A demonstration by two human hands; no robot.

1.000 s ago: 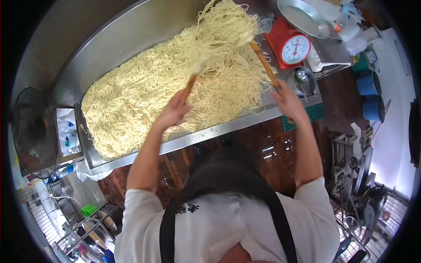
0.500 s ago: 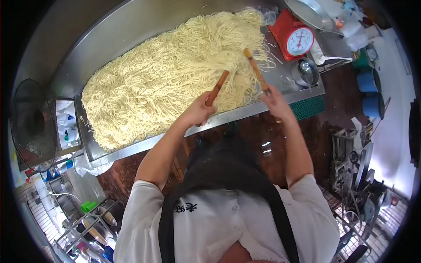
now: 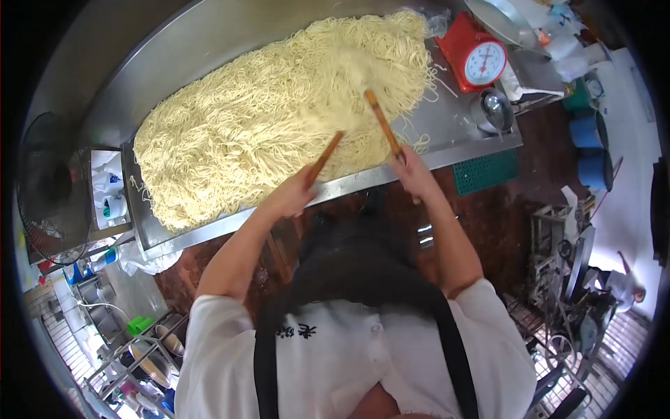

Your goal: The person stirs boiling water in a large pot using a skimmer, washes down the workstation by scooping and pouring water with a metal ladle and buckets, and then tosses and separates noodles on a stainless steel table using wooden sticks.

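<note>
A broad heap of pale yellow noodles covers most of the long metal tray in front of me. My left hand is closed around a brown wooden stick near the tray's front edge. Another wooden stick is gripped in my right hand, its far end among the noodles. Both sticks slant inward toward the heap's right half, where lifted strands are blurred by motion.
Right of the noodles stand a red dial scale and a metal pot. A green perforated mat lies below the tray's right end. At far left is a caged fan. Blue bins stand at right.
Both hands and their sticks have shifted left along the tray. The blurred noodles between the stick ends have moved up and left, with strands thrown higher on the heap.
</note>
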